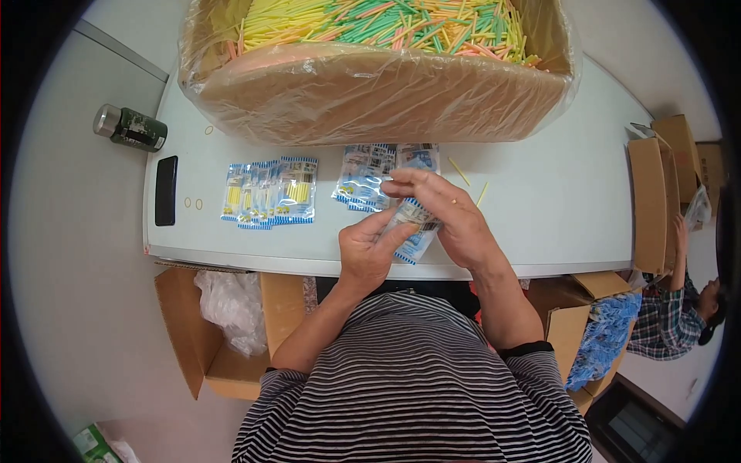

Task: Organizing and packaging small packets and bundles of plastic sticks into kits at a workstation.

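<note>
A: Where is the clear-and-blue film packet (419, 244) sitting?
B: It is resting between the two hands, near the table edge. The left hand (364, 251) is pinching its side, thumb lying on the printed face. The right hand (455, 216) is arching over its upper end, fingers reaching forward; I cannot tell whether they are gripping or only touching.
A: How is it likely to be handling?
B: Light and floppy, I am guessing, with glossy film probably slipping under dry fingertips. If it is carrying thin sticks like the yellow ones showing in the fanned packets (297, 189) left of the hands, those may be snapping under a hard squeeze. I am favouring the flat sealed edge for a hold, keeping pressure off the middle.
A: And the containers?
B: Beyond the hands, a cardboard box (370, 104) lined with clear plastic is holding a mass of loose sticks (386, 25), yellow, green, orange and pink. Below and left of the hands, an open carton (181, 309) is holding crumpled clear plastic (233, 309). Below and right, another carton (567, 343) is holding a heap of blue packaging (606, 339); its separate pieces are too small to tell.
</note>
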`<state>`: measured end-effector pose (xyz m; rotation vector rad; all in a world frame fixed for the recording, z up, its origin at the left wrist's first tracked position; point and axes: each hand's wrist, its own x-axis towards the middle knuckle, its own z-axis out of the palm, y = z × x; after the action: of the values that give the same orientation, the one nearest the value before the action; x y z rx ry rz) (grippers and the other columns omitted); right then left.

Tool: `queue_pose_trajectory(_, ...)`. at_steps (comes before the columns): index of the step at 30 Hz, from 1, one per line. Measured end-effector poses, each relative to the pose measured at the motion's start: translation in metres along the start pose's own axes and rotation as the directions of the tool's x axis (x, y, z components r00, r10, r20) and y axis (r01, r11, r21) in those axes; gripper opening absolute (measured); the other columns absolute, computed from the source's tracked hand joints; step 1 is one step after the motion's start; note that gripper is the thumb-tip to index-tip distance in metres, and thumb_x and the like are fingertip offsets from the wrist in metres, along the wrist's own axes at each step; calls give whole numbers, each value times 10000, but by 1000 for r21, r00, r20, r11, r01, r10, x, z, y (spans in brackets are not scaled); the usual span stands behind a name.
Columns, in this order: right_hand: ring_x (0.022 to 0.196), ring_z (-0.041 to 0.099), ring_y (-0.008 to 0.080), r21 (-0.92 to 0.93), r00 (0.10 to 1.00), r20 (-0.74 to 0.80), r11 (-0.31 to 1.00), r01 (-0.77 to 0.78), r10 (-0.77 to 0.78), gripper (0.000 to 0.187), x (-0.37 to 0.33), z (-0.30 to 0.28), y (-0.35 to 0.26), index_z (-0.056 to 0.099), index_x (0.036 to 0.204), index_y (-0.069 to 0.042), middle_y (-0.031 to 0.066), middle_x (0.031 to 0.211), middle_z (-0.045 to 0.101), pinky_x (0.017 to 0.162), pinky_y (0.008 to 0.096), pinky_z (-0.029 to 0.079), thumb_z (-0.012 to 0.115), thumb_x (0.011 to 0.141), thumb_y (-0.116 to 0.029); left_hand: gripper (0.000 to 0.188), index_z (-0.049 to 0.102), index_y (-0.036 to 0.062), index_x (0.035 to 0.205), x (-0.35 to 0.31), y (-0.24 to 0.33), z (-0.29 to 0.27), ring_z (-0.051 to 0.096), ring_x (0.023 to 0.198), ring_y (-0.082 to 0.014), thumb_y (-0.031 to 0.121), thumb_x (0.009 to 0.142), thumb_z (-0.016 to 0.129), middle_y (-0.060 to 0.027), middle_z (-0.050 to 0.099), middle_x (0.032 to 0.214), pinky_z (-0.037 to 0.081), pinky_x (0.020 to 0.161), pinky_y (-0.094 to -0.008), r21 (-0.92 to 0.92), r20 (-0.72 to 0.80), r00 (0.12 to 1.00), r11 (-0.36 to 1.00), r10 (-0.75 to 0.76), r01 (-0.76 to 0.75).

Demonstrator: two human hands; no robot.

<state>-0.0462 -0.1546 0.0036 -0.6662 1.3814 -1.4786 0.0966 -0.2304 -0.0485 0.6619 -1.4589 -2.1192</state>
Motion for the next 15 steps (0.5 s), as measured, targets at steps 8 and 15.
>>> queue_pose_trajectory(8, 1245, 562, 273, 385, 971, -159, 894, 228, -179, 533, -7, -18, 13, 443, 1397, 48, 199, 1305, 615, 1082, 401, 418, 451, 1050, -357, 317, 670, -57, 1216, 2, -4, 0, 637, 896, -85, 77, 932, 712, -70, 725, 1031, 530, 787, -232, -44, -18, 999, 998, 41, -42)
queue_pose_trajectory(15, 1220, 574, 256, 253, 1000, -18, 968, 3, 1, 476, -2, -2, 7, 471, 1383, 13, 186, 1256, 636, 1065, 387, 431, 438, 1058, -334, 317, 642, -88, 1223, 0, -7, -2, 662, 931, -118, 36, 936, 692, -96, 719, 1079, 546, 849, -257, -14, 37, 999, 999, 30, -30)
